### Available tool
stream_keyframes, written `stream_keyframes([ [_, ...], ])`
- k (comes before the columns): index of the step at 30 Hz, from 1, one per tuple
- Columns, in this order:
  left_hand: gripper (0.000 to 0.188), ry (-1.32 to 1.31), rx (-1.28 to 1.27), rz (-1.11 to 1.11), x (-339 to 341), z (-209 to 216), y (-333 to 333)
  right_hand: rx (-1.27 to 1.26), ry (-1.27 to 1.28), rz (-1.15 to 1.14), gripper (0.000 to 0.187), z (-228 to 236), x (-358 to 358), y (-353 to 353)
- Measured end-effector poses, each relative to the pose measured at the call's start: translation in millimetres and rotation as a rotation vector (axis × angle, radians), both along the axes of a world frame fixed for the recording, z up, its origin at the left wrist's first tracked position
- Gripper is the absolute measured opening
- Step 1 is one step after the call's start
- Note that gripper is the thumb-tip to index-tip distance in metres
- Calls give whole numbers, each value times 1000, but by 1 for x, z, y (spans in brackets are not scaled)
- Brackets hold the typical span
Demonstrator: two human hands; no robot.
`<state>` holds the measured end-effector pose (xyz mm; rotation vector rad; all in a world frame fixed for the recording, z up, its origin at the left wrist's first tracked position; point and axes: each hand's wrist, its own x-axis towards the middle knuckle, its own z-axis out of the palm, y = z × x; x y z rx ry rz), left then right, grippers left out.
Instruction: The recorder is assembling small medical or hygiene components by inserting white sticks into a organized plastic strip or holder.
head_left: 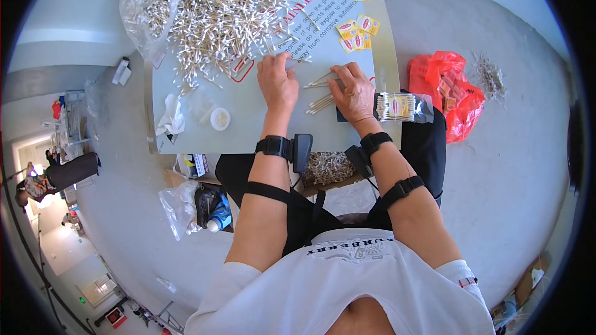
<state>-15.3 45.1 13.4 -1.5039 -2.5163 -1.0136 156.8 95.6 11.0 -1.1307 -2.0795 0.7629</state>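
A large loose heap of cotton swabs (217, 18) covers the far left of the table. At its near right edge is my left hand (277, 84), fingers curled and tips among the outermost swabs; what they hold, if anything, is too small to make out. My right hand (356, 94) is bent over a few separate cotton swabs (320, 104), whose stick ends run under its curled fingers. Beside its wrist lies a clear pack of swabs (397, 107) with a yellow label. Several small yellow cards (357, 32) are spread at the table's far right.
A clear plastic bag (149, 6) wraps the heap's left side. On the near left of the table (248, 139) are a round white container (220, 118) and crumpled tissue (171, 115). A red bag (447, 93) sits on the floor. Below the table edge stands a box of swabs (329, 167).
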Motion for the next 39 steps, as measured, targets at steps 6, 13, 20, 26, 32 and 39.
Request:
stream_keyframes([
  [6, 15, 133, -70, -131, -10, 13, 18, -1, 17, 0, 24, 3, -2, -1],
  [13, 12, 33, -90, -242, 30, 4, 12, 15, -26, -20, 28, 3, -1, 0],
  [20, 31, 53, -82, 284, -16, 16, 17, 20, -9, -22, 26, 0, 1, 1],
  [26, 26, -76, -384, 345, -32, 22, 21, 10, -16, -8, 23, 1, -3, -1],
  [32, 12, -94, -340, 327, -14, 11, 3, 32, 1, -12, 20, 0, 0, 1],
  [39, 5, -65, -187, 78, -7, 5, -2, 48, 9, -21, 17, -1, -1, 0],
])
